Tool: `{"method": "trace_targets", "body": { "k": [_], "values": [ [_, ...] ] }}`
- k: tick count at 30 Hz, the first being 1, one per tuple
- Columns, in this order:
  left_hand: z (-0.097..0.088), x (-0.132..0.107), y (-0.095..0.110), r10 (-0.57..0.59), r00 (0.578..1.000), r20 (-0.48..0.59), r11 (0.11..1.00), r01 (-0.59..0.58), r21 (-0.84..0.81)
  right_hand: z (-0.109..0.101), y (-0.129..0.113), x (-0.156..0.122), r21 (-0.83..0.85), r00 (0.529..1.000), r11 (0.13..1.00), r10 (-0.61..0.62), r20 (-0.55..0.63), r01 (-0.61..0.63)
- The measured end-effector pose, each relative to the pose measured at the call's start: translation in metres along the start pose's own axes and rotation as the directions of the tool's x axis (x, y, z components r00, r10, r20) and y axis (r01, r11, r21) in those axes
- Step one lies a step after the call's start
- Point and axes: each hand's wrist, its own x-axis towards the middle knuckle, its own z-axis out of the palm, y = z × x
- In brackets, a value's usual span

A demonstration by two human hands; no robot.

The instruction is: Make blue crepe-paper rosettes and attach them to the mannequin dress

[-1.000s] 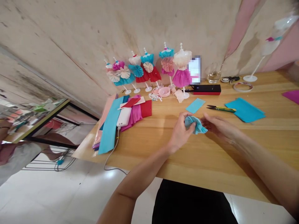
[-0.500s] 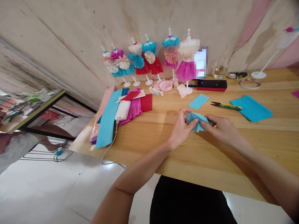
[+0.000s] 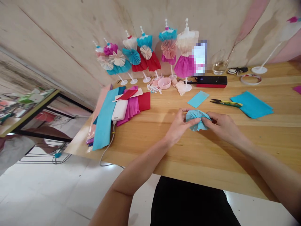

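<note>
A light blue pleated crepe-paper rosette point(image 3: 194, 116) is held between both hands above the wooden table. My left hand point(image 3: 179, 125) pinches its left side, the thumb lying across the front and the fingers behind. From the right, my right hand point(image 3: 219, 124) grips the rosette near its centre with thumb and fingertips; part of those fingers is hidden. Just beyond it lies a light blue paper rectangle point(image 3: 198, 99). Yellow-handled thread snips point(image 3: 227, 103) rest to the right, touching a folded blue crepe-paper sheet point(image 3: 252, 105).
Small dress forms point(image 3: 168, 47) in paper dresses line the wall. Crepe-paper sheets point(image 3: 104, 122) and a white power bank point(image 3: 119, 110) with a cable lie at left. Behind are a pink bowl point(image 3: 164, 83), a black-and-red box point(image 3: 211, 82), a glass point(image 3: 219, 67) and a tape roll point(image 3: 250, 79).
The rosette has spread into a rounder, fuller fan, with more of its face showing. Both hands still hold it, and the camera view has shifted slightly.
</note>
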Motion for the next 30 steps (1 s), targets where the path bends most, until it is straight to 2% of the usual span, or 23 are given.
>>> {"method": "trace_targets", "body": {
  "k": [6, 10, 12, 17, 24, 30],
  "values": [
    [-0.001, 0.0, -0.001, -0.006, 1.0, 0.0, 1.0, 0.006, 0.012, 0.002, 0.001, 0.0, 0.034, 1.0, 0.999, 0.01, 0.011, -0.01],
    [0.001, -0.002, 0.0, 0.021, 1.0, 0.009, 0.998, -0.021, 0.067, 0.002, 0.002, 0.0, -0.081, 0.999, 0.997, -0.002, -0.054, -0.002],
    [0.001, -0.003, 0.0, 0.032, 0.999, 0.018, 0.996, -0.033, 0.082, 0.002, 0.0, 0.0, -0.119, 0.996, 0.992, -0.042, -0.077, 0.033],
    [0.0, -0.002, -0.003, 0.043, 0.999, 0.001, 0.988, -0.043, 0.15, 0.002, -0.007, -0.003, -0.069, 0.984, 0.984, -0.168, -0.06, 0.164],
    [0.002, -0.001, -0.006, -0.02, 1.0, -0.01, 1.0, 0.02, -0.01, 0.011, -0.012, -0.005, -0.061, 0.994, 0.997, -0.06, -0.095, 0.055],
    [0.001, -0.002, -0.008, -0.004, 1.0, -0.002, 1.0, 0.004, 0.009, 0.009, -0.009, -0.004, -0.039, 0.989, 0.998, -0.05, -0.14, 0.045]
  ]
}}
